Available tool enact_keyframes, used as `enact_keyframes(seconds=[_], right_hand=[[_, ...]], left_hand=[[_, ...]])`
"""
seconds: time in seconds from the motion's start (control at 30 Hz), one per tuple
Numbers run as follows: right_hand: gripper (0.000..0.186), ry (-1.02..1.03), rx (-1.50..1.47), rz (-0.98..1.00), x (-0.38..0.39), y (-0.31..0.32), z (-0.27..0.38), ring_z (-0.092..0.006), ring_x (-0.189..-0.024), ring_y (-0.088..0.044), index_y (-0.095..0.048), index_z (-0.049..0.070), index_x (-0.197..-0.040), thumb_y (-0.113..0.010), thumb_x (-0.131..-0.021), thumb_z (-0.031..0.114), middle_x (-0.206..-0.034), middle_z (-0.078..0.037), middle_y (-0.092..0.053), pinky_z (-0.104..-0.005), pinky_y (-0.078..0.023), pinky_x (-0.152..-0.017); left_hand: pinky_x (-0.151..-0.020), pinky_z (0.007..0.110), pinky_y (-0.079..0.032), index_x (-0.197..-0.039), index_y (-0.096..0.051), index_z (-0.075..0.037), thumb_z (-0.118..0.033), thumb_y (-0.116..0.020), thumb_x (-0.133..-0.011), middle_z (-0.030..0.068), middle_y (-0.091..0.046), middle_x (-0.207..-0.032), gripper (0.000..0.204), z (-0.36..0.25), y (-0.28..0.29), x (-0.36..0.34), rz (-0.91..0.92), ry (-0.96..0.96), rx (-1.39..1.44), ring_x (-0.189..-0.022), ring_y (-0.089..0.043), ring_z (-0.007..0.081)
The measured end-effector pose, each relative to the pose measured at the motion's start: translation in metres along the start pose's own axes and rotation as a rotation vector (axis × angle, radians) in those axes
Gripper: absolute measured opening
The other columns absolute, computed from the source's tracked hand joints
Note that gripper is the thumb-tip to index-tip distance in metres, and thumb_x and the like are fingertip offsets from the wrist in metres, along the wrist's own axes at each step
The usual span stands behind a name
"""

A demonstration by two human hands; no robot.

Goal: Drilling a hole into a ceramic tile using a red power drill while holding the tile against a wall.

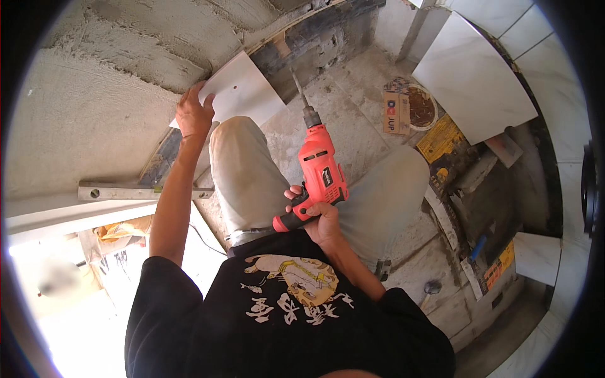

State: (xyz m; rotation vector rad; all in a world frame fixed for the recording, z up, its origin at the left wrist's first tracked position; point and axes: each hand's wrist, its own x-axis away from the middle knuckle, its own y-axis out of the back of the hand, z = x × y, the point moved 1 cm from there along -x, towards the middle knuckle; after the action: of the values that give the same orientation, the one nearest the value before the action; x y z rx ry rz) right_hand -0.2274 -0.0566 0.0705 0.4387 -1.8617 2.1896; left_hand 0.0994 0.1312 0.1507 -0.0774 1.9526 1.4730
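My left hand (195, 110) grips the left edge of a white tile (249, 91) with a small hole, up against the rough plastered wall (101, 101). My right hand (318, 220) holds a red power drill (321, 164) by its black and red handle, low over my lap between my knees. Its long metal bit (298, 85) points away from me, just right of the tile.
A metal level (107, 191) lies by the wall. On the right are a cardboard box (396, 107), a bucket (425, 108), a large white tile (472, 75), yellow sacking (444, 135) and a blue-handled tool (478, 247). A bright opening (75, 283) is at lower left.
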Motion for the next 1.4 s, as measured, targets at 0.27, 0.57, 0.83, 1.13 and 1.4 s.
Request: enact_keyframes(seconds=[0.27, 0.57, 0.83, 1.13, 1.4], right_hand=[[0.083, -0.143, -0.248, 0.044, 0.011, 0.016, 0.018, -0.0311, -0.113, -0.051, -0.046, 0.008, -0.137, -0.059, -0.056, 0.002, -0.109, -0.01, -0.058, -0.0454, -0.051, -0.087], [0.088, -0.208, -0.284, 0.167, 0.02, 0.032, 0.033, -0.0294, -0.114, -0.054, -0.048, 0.012, -0.14, -0.06, -0.053, -0.001, -0.113, -0.006, -0.061, -0.0502, -0.05, -0.092], [0.089, -0.309, -0.23, 0.152, 0.022, 0.038, 0.021, -0.0306, -0.119, -0.055, -0.046, 0.013, -0.143, -0.062, -0.057, -0.004, -0.118, -0.006, -0.062, -0.0533, -0.05, -0.095], [0.082, -0.178, -0.151, 0.092, 0.002, 0.018, 0.001, -0.0306, -0.12, -0.053, -0.046, 0.011, -0.142, -0.061, -0.062, -0.005, -0.119, -0.008, -0.061, -0.0509, -0.048, -0.097], [0.075, 0.082, -0.16, 0.007, 0.012, -0.027, -0.02, -0.0287, -0.121, -0.055, -0.048, 0.011, -0.138, -0.063, -0.066, -0.004, -0.119, -0.008, -0.06, -0.0502, -0.046, -0.099]], left_hand=[[-0.082, 0.046, -0.055, -0.113, -0.069, -0.012, -0.021, -0.079, -0.078, 0.0154, -0.072, -0.103, 0.037, -0.01, 0.006, -0.003, 0.002, 0.103, -0.064, -0.094, -0.069, 0.038], [-0.081, 0.047, -0.055, -0.107, -0.07, -0.012, -0.017, -0.077, -0.076, 0.0141, -0.073, -0.101, 0.032, -0.012, 0.0, -0.004, -0.019, 0.206, -0.037, -0.091, -0.069, 0.0381], [-0.08, 0.046, -0.055, -0.104, -0.071, -0.014, -0.018, -0.077, -0.076, 0.0119, -0.072, -0.1, 0.029, -0.011, 0.006, 0.0, 0.004, 0.239, -0.041, -0.091, -0.068, 0.0359], [-0.077, 0.043, -0.056, -0.107, -0.072, -0.014, -0.016, -0.075, -0.079, 0.01, -0.073, -0.103, 0.028, 0.008, -0.002, 0.002, -0.053, 0.073, 0.051, -0.093, -0.07, 0.0334], [-0.068, 0.039, -0.057, -0.113, -0.071, -0.02, -0.023, -0.076, -0.081, 0.0018, -0.074, -0.105, 0.032, 0.001, -0.003, -0.002, 0.004, 0.029, -0.007, -0.088, -0.072, 0.0272]])
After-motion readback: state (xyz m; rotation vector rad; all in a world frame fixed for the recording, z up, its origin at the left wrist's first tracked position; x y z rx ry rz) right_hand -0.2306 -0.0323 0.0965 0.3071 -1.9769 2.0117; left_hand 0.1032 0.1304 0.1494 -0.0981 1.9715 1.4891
